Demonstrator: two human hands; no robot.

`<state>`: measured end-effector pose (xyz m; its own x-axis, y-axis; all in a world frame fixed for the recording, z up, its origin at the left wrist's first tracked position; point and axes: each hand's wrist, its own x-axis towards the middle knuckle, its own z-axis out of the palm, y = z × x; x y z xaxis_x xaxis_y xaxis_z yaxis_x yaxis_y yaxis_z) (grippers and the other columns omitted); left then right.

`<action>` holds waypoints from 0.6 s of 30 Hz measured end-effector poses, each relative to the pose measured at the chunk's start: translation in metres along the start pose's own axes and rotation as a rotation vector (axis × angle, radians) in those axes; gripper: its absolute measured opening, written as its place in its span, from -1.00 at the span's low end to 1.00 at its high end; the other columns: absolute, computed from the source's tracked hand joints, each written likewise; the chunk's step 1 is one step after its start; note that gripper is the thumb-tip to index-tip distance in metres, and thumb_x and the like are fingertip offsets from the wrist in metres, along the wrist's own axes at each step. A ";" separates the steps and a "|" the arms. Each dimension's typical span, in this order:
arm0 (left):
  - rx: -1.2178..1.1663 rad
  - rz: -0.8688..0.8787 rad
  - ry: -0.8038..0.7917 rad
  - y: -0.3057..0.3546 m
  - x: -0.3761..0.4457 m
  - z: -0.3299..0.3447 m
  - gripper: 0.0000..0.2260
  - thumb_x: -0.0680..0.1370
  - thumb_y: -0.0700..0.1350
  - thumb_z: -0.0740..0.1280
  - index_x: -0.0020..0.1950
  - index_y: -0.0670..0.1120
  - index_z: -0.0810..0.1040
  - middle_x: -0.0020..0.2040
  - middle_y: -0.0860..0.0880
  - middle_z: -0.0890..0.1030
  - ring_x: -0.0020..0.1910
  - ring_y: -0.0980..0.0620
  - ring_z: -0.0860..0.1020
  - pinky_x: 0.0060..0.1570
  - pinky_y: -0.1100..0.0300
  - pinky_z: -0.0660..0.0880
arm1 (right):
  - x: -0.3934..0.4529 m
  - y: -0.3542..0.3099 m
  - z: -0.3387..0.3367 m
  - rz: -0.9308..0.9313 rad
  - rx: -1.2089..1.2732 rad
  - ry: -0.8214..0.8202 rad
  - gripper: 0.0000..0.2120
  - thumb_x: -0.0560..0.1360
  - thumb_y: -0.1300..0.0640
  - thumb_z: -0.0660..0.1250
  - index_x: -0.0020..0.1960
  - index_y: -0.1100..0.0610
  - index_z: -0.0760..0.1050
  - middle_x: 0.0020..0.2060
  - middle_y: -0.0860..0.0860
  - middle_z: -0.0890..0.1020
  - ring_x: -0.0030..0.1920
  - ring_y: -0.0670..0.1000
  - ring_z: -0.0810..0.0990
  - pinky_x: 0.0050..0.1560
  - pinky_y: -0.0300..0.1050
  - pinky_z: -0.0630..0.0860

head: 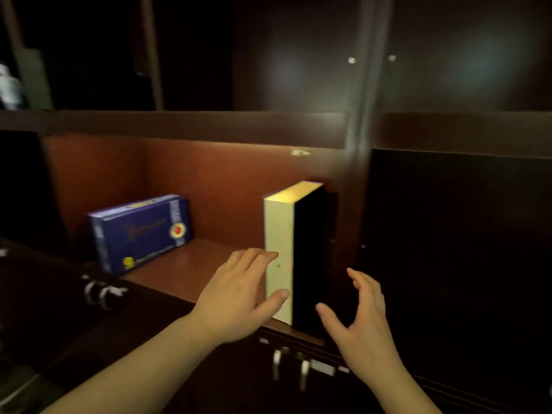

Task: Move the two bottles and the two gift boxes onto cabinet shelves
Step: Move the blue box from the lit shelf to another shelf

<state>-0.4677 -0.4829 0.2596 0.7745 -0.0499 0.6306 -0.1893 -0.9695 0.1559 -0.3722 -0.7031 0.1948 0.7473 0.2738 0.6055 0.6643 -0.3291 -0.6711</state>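
Observation:
A tall gift box (286, 234) with a cream front, gold top and dark side stands upright at the right end of a reddish-brown cabinet shelf (191, 264). My left hand (239, 291) rests against the box's left front edge, fingers spread and touching it. My right hand (361, 324) hovers just right of the box, fingers apart, not touching. A blue gift box (140, 231) leans tilted at the shelf's left end. No bottles are in view.
A dark cabinet door (457, 249) closes off the space to the right. Lower doors with metal handles (289, 366) sit under the shelf, and more handles (101, 291) at the left. Another dark shelf opening lies above.

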 end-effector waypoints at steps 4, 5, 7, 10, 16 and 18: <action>0.081 -0.144 0.043 -0.079 -0.026 -0.068 -0.41 0.55 0.31 0.16 0.47 -0.01 0.37 0.37 0.02 0.46 0.34 -0.03 0.39 0.29 0.01 0.37 | 0.029 -0.058 0.080 -0.056 0.041 -0.070 -0.24 0.44 -0.29 0.37 0.52 -0.10 0.16 0.27 -0.41 0.16 0.40 -0.18 0.20 0.35 -0.09 0.25; 0.097 -0.184 0.053 -0.097 -0.031 -0.082 -0.39 0.54 0.32 0.15 0.46 -0.01 0.38 0.37 0.01 0.47 0.34 -0.06 0.40 0.28 -0.04 0.39 | 0.037 -0.070 0.098 -0.063 0.048 -0.087 -0.25 0.45 -0.28 0.37 0.52 -0.10 0.16 0.30 -0.34 0.19 0.40 -0.17 0.20 0.36 -0.08 0.26; 0.128 -0.259 0.073 -0.133 -0.038 -0.104 -0.36 0.53 0.34 0.13 0.47 -0.04 0.38 0.37 -0.03 0.47 0.34 -0.13 0.41 0.25 -0.13 0.41 | 0.054 -0.088 0.132 -0.065 0.051 -0.113 -0.27 0.46 -0.25 0.38 0.52 -0.10 0.17 0.35 -0.26 0.23 0.41 -0.16 0.21 0.36 -0.07 0.26; 0.159 -0.365 0.138 -0.185 -0.047 -0.123 -0.33 0.50 0.35 0.14 0.45 -0.05 0.39 0.37 -0.06 0.48 0.32 -0.16 0.41 0.24 -0.13 0.40 | 0.080 -0.106 0.183 -0.074 0.053 -0.158 -0.30 0.47 -0.20 0.40 0.51 -0.09 0.20 0.37 -0.24 0.23 0.44 -0.11 0.25 0.33 -0.08 0.27; 0.249 -0.481 0.193 -0.286 -0.039 -0.125 -0.28 0.46 0.37 0.13 0.46 -0.06 0.39 0.39 -0.08 0.45 0.38 -0.15 0.33 0.30 -0.14 0.38 | 0.140 -0.109 0.294 -0.114 0.105 -0.232 -0.37 0.48 -0.15 0.44 0.44 -0.17 0.21 0.33 -0.22 0.26 0.35 -0.10 0.31 0.23 -0.08 0.32; 0.264 -0.513 0.194 -0.326 -0.028 -0.118 -0.28 0.46 0.38 0.14 0.47 -0.06 0.37 0.41 -0.09 0.44 0.39 -0.15 0.32 0.29 -0.16 0.38 | 0.173 -0.101 0.336 -0.107 0.136 -0.244 -0.36 0.49 -0.15 0.43 0.46 -0.15 0.21 0.33 -0.22 0.26 0.36 -0.10 0.30 0.24 -0.06 0.34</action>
<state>-0.4986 -0.1368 0.2806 0.5983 0.4605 0.6557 0.3546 -0.8860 0.2986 -0.3052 -0.3186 0.2233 0.6434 0.5154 0.5660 0.7234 -0.1674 -0.6699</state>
